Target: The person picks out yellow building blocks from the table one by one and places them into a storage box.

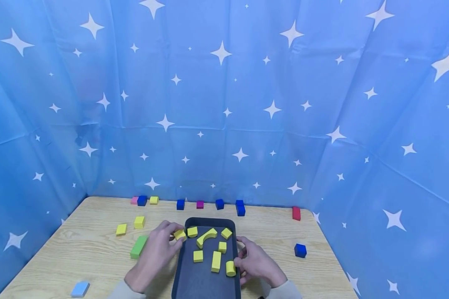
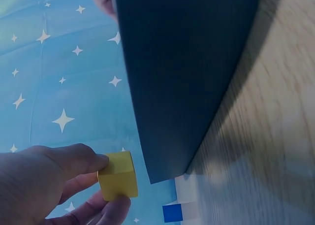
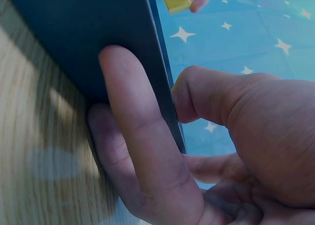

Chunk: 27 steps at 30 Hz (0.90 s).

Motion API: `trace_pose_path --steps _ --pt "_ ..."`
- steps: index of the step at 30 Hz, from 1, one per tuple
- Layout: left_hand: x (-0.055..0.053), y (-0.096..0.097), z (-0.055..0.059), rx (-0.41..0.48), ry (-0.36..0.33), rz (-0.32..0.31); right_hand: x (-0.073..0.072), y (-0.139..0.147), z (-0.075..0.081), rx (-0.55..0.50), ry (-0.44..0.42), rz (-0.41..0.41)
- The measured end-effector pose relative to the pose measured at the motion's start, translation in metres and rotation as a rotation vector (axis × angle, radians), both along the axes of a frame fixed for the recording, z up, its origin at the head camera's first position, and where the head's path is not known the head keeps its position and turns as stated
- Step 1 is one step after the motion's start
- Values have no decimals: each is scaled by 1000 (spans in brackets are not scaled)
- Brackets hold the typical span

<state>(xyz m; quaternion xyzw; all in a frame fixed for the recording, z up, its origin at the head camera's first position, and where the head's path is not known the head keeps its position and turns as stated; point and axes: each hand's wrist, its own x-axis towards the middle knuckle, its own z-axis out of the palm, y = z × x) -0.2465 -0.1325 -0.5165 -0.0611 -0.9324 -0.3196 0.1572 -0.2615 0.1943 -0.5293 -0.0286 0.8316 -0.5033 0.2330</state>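
My left hand (image 1: 159,247) pinches a yellow block (image 2: 118,176) between thumb and fingers, just at the left rim of a dark grey tray (image 1: 205,286). At the tray's right side, my right hand (image 1: 257,261) grips the wall. Its thumb (image 3: 197,94) lies at the rim and its fingers (image 3: 135,102) press the outer face. Several yellow blocks lie inside the tray, among them an arch (image 1: 206,237), a cylinder (image 1: 230,268) and a longer block (image 1: 216,261).
A green block (image 1: 139,247) lies beside my left hand, with two yellow blocks (image 1: 139,222) behind it. A light blue block (image 1: 80,289) is at front left. Blue and pink blocks line the back edge; a red block (image 1: 296,213) and a blue block (image 1: 300,250) lie right. A starry curtain (image 1: 224,95) surrounds the table.
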Motion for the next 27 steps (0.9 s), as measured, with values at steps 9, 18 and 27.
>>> trace_pose_path --steps 9,18,27 --pt "-1 7 1 11 -68 -59 1 0 0 -1 3 -3" --pt "-7 10 2 -30 -127 -87 1 0 2 4 5 0" --pt "-12 12 1 -48 -114 -163 1 0 1 3 2 -1"
